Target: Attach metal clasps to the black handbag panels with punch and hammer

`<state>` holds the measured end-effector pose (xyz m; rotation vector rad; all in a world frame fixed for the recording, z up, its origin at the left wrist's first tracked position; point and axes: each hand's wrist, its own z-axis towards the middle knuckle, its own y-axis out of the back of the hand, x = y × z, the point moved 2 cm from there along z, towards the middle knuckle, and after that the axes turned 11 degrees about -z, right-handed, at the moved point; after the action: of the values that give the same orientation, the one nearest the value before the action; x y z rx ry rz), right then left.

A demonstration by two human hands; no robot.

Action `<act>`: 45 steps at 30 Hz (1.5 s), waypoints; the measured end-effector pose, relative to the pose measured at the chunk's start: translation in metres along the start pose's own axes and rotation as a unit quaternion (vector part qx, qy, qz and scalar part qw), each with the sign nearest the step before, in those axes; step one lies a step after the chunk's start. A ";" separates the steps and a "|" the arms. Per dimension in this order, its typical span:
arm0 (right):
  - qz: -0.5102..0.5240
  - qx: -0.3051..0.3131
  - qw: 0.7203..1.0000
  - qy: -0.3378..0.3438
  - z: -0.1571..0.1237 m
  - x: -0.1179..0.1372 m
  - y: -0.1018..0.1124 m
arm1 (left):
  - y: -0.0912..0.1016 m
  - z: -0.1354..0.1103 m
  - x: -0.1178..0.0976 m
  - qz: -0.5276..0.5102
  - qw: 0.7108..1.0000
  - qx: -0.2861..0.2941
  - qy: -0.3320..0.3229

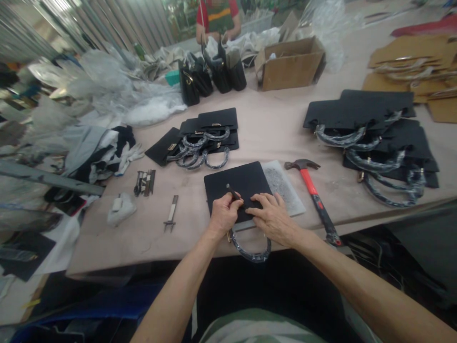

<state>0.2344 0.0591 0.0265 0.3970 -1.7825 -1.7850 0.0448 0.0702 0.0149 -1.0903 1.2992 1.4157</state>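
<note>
A flat black bag panel (238,186) lies on the table in front of me, its plastic-wrapped handle (250,247) hanging over the front edge. My left hand (224,214) is closed on a thin dark punch-like tool (233,192) held upright on the panel's near edge. My right hand (274,217) lies beside it, fingers pressing flat on the panel. Under the panel sits a grey cutting slab (285,186).
A red-handled hammer (314,195) lies right of the slab. Stacks of black panels with wrapped handles (203,143) (378,138) lie left and right. Small metal tools (144,183), a divider (170,214), a cardboard box (291,64), finished bags (210,74). A person stands at the far end.
</note>
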 end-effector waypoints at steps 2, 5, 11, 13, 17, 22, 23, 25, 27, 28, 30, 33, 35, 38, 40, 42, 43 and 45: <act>0.010 0.017 1.000 -0.006 0.002 -0.001 -0.001 | 0.000 0.000 -0.001 0.005 1.000 0.000 -0.002; 0.007 0.031 0.999 -0.008 0.002 0.000 -0.003 | 0.000 -0.002 -0.001 0.020 1.000 -0.002 -0.013; -0.021 -0.005 0.999 -0.031 -0.010 0.007 -0.010 | -0.005 -0.006 -0.003 0.053 0.997 -0.015 -0.062; -0.041 -0.018 0.999 -0.020 -0.014 0.009 -0.011 | -0.006 -0.007 -0.003 0.066 0.995 -0.016 -0.079; -0.051 -0.026 0.998 -0.010 -0.018 0.010 -0.012 | -0.008 -0.010 -0.003 0.094 0.989 -0.019 -0.109; 0.012 -0.082 0.996 0.009 -0.028 -0.002 -0.010 | -0.012 -0.015 -0.001 0.126 0.982 -0.017 -0.141; 0.024 -0.110 0.994 -0.004 -0.031 -0.008 -0.008 | -0.012 -0.015 -0.001 0.130 0.981 -0.018 -0.143; 0.030 -0.174 0.983 -0.059 -0.036 -0.026 -0.001 | -0.012 -0.016 -0.001 0.136 0.980 -0.018 -0.146; 0.008 -0.215 0.967 -0.139 -0.041 -0.052 0.008 | -0.012 -0.017 0.000 0.137 0.979 -0.015 -0.152; -0.012 -0.216 0.958 -0.187 -0.043 -0.066 0.011 | -0.012 -0.018 0.000 0.135 0.978 -0.013 -0.157; -0.045 -0.160 0.942 -0.290 -0.048 -0.094 0.016 | -0.012 -0.018 0.000 0.133 0.977 -0.011 -0.167; -0.048 -0.046 0.919 -0.389 -0.055 -0.125 0.019 | -0.013 -0.018 0.000 0.139 0.975 -0.013 -0.175; 0.036 -0.008 0.902 -0.429 -0.055 -0.135 0.022 | -0.014 -0.018 0.001 0.147 0.973 -0.013 -0.179; 0.235 0.014 0.859 -0.455 -0.045 -0.132 0.031 | -0.016 -0.017 0.003 0.155 0.969 -0.007 -0.192; 0.307 0.017 0.846 -0.435 -0.034 -0.120 0.044 | -0.016 -0.017 0.005 0.155 0.968 -0.001 -0.197; 0.338 0.010 0.846 -0.411 -0.027 -0.102 0.063 | -0.016 -0.016 0.007 0.151 0.968 0.002 -0.198; 0.356 0.001 0.843 -0.403 -0.025 -0.091 0.075 | -0.016 -0.016 0.008 0.151 0.969 0.004 -0.196; 0.361 -0.044 0.855 -0.369 -0.026 -0.068 0.099 | -0.015 -0.016 0.009 0.156 0.969 0.010 -0.191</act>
<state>0.3214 0.0839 0.1092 -1.0185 -1.9135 -1.5040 0.0584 0.0557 0.0016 -0.5719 1.2300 1.7408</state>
